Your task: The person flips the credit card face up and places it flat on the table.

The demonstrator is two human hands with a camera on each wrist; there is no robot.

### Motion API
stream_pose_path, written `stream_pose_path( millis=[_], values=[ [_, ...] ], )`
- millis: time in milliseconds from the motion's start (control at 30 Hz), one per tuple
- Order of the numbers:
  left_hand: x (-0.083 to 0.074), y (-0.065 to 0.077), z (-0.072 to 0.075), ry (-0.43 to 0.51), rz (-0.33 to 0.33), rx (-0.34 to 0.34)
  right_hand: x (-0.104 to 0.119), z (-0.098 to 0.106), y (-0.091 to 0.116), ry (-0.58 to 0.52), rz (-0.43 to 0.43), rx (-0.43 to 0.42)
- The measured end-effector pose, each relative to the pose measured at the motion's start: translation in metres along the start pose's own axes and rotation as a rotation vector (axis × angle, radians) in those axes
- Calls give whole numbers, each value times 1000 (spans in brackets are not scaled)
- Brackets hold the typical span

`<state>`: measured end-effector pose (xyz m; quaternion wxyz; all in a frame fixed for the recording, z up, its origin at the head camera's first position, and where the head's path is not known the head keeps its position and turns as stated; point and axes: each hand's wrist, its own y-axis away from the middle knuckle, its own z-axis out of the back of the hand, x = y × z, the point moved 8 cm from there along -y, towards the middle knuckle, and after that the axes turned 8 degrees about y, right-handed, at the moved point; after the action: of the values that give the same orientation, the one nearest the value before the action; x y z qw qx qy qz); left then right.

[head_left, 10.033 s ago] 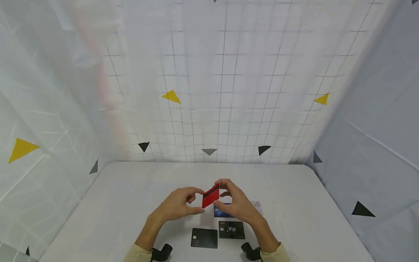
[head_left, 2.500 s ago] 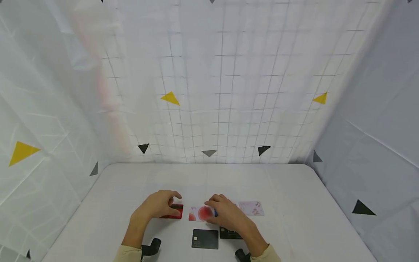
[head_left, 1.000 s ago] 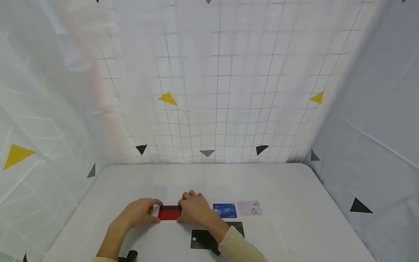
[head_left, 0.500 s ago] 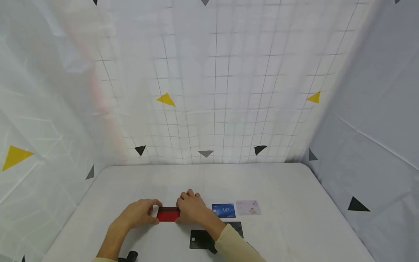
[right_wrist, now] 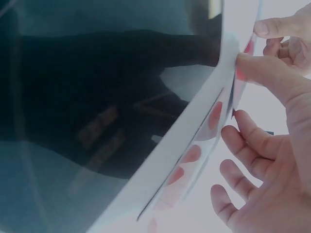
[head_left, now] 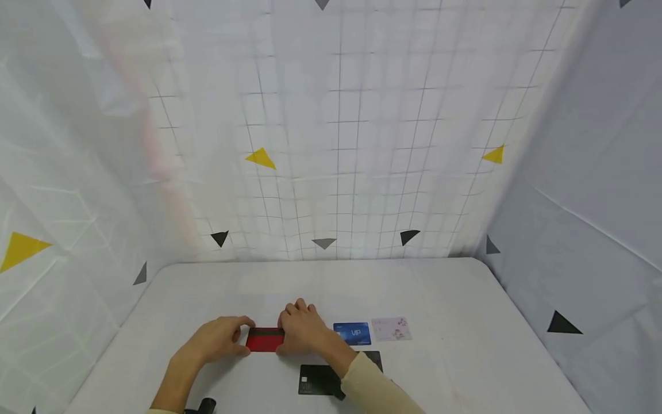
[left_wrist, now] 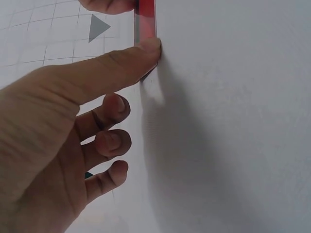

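A red bank card (head_left: 265, 343) with a dark stripe lies low over the white table between my two hands. My left hand (head_left: 214, 340) pinches its left end, thumb at the near corner and forefinger at the far one. At the right end my right hand (head_left: 302, 330) pinches it the same way. In the left wrist view the left thumb presses the edge of the red card (left_wrist: 147, 24). The right wrist view has the right hand (right_wrist: 279, 160) with its thumb on the card edge and the other fingers loosely bent.
Right of the hands lie a blue VIP card (head_left: 351, 333) and a pale pink flowered card (head_left: 391, 329). Nearer, a black card (head_left: 315, 379) and another dark card (head_left: 374, 359) are partly covered by the right forearm. White walls surround the table (head_left: 439, 305).
Ten seconds ago the red card was held up in the air; now it is down at the left. A white card with a red circle, seen 2.5 seconds ago, no longer shows. Hands now hold nearly still.
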<state>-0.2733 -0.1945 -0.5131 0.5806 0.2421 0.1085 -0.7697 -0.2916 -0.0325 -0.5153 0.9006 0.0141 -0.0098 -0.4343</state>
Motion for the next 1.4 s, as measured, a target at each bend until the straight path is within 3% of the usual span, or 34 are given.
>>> stream_pose_path(
  millis=[300,733,1100,1267,1400],
  values=[
    [0,0,-1,7,2,11,-2,-3,1,-19,5,-16],
    [0,-3,2,-22,-16,-40,-7,-2,4,2,6,-32],
    [-21,-6,5,-73,-90,-71,-25,2,12,-23,3,-98],
    [-37,-10,7,-101,-141,-82,-42,6,23,-101,-11,-136],
    [-48,-13,5,-47,-171,-58,-51,13,36,-194,-21,-143]
  ],
)
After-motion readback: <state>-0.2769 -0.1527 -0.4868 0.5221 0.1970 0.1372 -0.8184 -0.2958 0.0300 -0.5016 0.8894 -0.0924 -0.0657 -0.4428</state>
